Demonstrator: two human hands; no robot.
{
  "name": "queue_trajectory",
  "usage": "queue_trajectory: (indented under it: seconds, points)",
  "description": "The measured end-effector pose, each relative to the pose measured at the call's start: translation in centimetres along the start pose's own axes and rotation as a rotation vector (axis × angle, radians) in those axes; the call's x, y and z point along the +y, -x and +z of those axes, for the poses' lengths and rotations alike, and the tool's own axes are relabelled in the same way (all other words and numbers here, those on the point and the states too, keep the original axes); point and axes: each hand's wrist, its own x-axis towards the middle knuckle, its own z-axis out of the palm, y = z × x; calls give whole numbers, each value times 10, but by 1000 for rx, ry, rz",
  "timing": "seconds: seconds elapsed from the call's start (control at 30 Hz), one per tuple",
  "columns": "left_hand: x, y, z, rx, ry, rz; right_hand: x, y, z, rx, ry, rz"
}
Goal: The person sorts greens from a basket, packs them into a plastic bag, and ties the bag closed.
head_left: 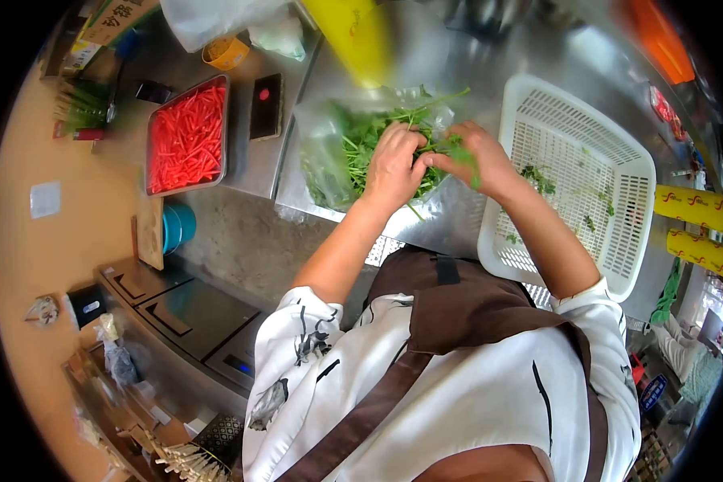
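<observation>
A pile of leafy green herbs (361,150), which looks like cilantro, lies in a clear plastic bag (323,153) on the steel counter. My left hand (394,167) rests on the pile, its fingers curled around some stems. Close beside it, my right hand (484,165) pinches a herb sprig (460,153), which is smeared by motion. The thumbs of both hands nearly meet over the herbs. Part of the pile is hidden under my hands.
A white plastic basket (641,185) with scattered leaf bits stands at right. At left are a metal tray (225,165) of red strips, a dark phone-like slab (266,107) and an orange tub (226,54). Yellow rolls (691,206) lie at far right.
</observation>
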Motion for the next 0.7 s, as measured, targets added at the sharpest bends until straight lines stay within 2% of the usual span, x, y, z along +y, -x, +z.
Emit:
queue_trajectory:
  seconds: [0.03, 0.07, 0.1, 0.17, 0.2, 0.27, 0.3, 0.33, 0.37, 0.4, 0.47, 0.53, 0.57, 0.6, 0.63, 0.67, 0.7]
  points:
    - [0, 0, 4, -15, 135, -109, 2, -3, 2, 5, 61, -105]
    - [0, 0, 6, -11, 132, -108, 4, -6, 3, 11, 122, -211]
    - [4, -2, 4, 39, 93, -129, 6, -9, 4, 13, 121, -217]
    - [12, -6, -1, 104, 77, -184, 12, -9, 5, -264, -200, 52]
    - [9, -6, 0, 101, 81, -184, 13, -9, 6, -265, -200, 56]
    - [-3, -5, 5, 94, -79, -117, 15, -9, 7, -31, -709, 237]
    - [-7, -5, 4, 1, -19, -160, 11, -8, 4, -32, -706, 237]
    - [-10, -4, 2, 1, -19, -161, 4, -7, 0, 61, -906, 314]
    - [-13, -5, 0, -56, -177, -68, 0, -6, -2, 157, -1106, 389]
    - [-13, -7, -2, -113, -336, 26, 0, -7, -2, 158, -1106, 388]
    - [-13, -10, -1, -124, -388, 52, 0, -6, 0, 135, -1596, 471]
    - [-12, -14, 3, -248, -608, 256, -7, -5, -10, 73, -1686, 429]
    - [-10, -16, 6, -248, -608, 251, -11, -5, -14, 13, -1776, 385]
    - [-3, -22, 6, -424, -706, 222, -11, -5, -16, 8, -1776, 387]
    - [0, -26, 7, -602, -801, 191, -10, -5, -18, -138, -1686, 259]
    - [-4, -32, 11, -601, -803, 189, -11, -6, -20, -277, -1588, 130]
    - [-13, -42, 15, -646, -507, 29, -19, -5, -24, -282, -1587, 126]
